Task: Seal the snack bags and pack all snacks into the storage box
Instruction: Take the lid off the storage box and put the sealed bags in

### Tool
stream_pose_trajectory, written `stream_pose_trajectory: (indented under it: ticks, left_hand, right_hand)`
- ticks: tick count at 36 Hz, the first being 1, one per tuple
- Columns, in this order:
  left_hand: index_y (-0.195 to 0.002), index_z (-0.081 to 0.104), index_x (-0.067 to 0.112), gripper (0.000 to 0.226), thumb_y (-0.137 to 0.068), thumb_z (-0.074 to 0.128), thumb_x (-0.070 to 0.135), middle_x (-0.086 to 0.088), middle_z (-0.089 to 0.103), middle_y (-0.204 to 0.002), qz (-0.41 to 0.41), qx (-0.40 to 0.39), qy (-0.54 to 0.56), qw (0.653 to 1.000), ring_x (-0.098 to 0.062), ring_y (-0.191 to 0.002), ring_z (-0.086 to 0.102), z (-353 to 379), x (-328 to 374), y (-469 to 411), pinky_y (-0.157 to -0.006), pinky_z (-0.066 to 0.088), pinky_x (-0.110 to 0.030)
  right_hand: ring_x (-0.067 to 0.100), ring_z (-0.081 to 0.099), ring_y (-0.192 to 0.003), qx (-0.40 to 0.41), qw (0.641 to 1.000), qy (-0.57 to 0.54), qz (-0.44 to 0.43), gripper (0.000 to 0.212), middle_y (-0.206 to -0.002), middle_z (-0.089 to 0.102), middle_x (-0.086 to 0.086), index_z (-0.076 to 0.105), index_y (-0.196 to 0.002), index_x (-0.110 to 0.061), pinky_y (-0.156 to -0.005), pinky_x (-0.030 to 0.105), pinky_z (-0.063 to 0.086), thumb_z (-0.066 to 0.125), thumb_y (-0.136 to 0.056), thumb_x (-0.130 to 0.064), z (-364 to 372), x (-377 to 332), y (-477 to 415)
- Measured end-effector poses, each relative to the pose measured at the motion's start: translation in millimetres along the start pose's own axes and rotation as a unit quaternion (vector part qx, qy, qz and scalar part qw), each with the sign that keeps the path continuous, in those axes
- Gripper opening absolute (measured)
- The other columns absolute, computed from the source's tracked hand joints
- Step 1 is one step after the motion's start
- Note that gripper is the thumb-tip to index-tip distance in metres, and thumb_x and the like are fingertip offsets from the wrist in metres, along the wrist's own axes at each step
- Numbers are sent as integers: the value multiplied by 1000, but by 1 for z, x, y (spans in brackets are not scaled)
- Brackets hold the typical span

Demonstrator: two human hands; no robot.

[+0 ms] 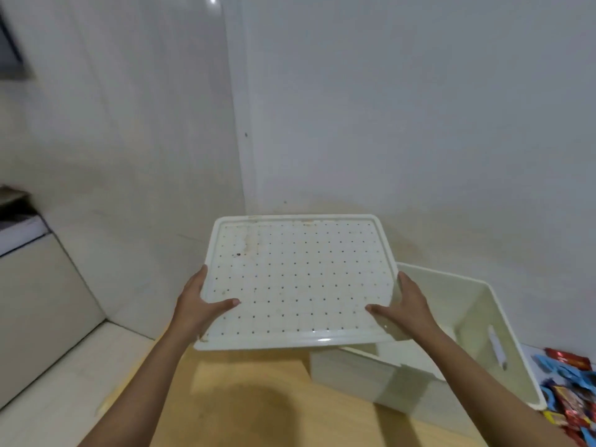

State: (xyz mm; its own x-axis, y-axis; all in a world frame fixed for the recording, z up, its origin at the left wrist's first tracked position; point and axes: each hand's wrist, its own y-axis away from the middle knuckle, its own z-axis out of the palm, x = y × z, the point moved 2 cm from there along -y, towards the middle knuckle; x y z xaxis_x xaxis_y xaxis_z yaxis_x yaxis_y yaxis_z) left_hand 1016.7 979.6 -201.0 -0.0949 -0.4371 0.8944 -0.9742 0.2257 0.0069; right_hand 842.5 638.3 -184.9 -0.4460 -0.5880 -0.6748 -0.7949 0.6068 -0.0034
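Observation:
I hold a white dotted lid (pixel 300 279) level in the air with both hands. My left hand (pixel 200 304) grips its left edge, thumb on top. My right hand (pixel 403 304) grips its right edge the same way. The white storage box (pixel 503 343) stands open on the wooden table, below and to the right of the lid, and partly hidden by it. What shows of the box's inside looks bare. Several red, blue and yellow snack packets (pixel 571 395) lie at the right edge of the view, beside the box.
The wooden table (pixel 258 398) abuts a white wall corner behind it. A cream surface (pixel 48 366) runs along the left, lower than the table. A slot handle (pixel 496 346) pierces the box's right wall.

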Motion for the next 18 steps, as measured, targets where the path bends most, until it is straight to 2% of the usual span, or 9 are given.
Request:
stream_pose_trajectory:
  ticks: [5,9,12,18]
  left_hand:
    - [-146,24,20,110,-57,88,31,-2,31,-151,-60,79,2,995,-24,-133,39,-72,-50,21,-107,37,-46]
    - [-145,25,19,106,-59,87,28,-3,37,-146,-108,126,-9,986,-26,-128,43,-118,-90,42,-102,41,-44]
    - [-145,25,18,107,-59,87,28,-5,37,-147,-151,144,-19,978,-27,-129,41,-145,-119,58,-105,38,-45]
    - [-147,21,16,108,-61,86,29,-6,29,-152,-221,147,-43,963,-27,-137,31,-166,-166,81,-111,30,-45]
  right_hand:
    - [30,42,-124,-81,996,18,-43,93,-136,42,15,35,-133,-7,-97,39,39,85,-61,-39,66,-63,-11]
    - [31,31,-135,-152,986,25,-65,110,-147,27,16,19,-144,-7,-108,40,32,83,-63,-42,122,-107,-6]
    - [31,27,-137,-195,978,43,-68,111,-148,21,16,17,-145,-6,-109,39,29,82,-64,-44,159,-128,1]
    - [29,28,-134,-266,961,50,-56,109,-142,22,14,19,-144,-6,-106,36,32,83,-63,-43,222,-133,12]
